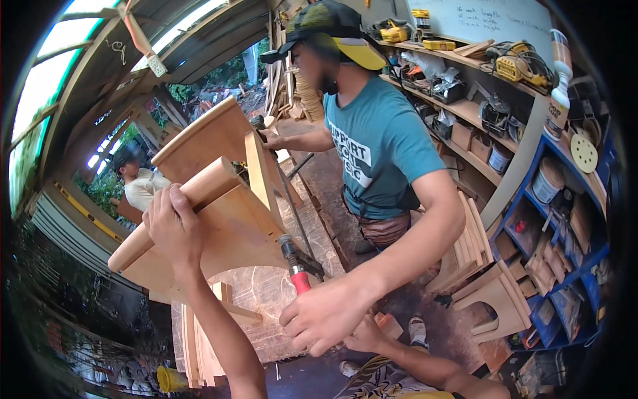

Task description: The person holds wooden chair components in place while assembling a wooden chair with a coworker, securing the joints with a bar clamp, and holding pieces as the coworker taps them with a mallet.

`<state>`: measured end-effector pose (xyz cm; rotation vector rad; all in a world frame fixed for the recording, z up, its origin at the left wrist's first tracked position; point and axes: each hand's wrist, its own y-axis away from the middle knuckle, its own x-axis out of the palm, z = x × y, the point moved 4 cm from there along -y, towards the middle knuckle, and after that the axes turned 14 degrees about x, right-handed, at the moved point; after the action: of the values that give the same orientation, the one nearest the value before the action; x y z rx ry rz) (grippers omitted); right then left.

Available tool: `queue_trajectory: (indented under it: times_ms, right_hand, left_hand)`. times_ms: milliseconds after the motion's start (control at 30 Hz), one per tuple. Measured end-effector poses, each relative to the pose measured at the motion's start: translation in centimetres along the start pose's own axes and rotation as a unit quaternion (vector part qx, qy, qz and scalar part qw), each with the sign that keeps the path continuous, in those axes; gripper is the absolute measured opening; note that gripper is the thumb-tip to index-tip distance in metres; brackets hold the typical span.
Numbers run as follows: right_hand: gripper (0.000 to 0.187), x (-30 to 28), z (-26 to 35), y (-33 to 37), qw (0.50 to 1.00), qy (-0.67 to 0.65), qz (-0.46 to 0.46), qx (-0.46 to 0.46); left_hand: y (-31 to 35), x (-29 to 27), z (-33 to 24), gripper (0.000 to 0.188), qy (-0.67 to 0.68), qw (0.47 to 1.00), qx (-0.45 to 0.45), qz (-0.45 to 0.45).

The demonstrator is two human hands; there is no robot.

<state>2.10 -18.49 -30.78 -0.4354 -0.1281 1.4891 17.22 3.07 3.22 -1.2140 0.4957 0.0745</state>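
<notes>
The right hand (367,334) is partly hidden behind the co-worker's near hand (324,320), so I cannot tell how far it is open or whether it holds anything. The left hand (174,223) is curled over a rounded rail (212,183), thumb on top, with a wooden panel (229,223) just beneath. Right of that hand, at the panel's lower corner, sits a red-handled clamp (290,253). If the left hand slackened or the clamp pulled unevenly, the panel could tilt or skew. Beyond the left hand stands a second panel (207,138).
</notes>
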Motion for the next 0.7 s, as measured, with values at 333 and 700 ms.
queue_trajectory:
  times_ms: [333,700]
  right_hand:
    - [0.034,0.6,-2.9,-1.4,0.998,0.03,0.043,-0.016]
    - [0.099,0.6,-2.7,-6.9,0.997,0.033,0.033,-0.055]
  left_hand:
    - [-0.3,0.1,0.1,0.043,-0.005,1.0,0.007,0.005]
    - [-0.1,0.0,0.2,0.042,0.0,1.0,0.004,0.0]
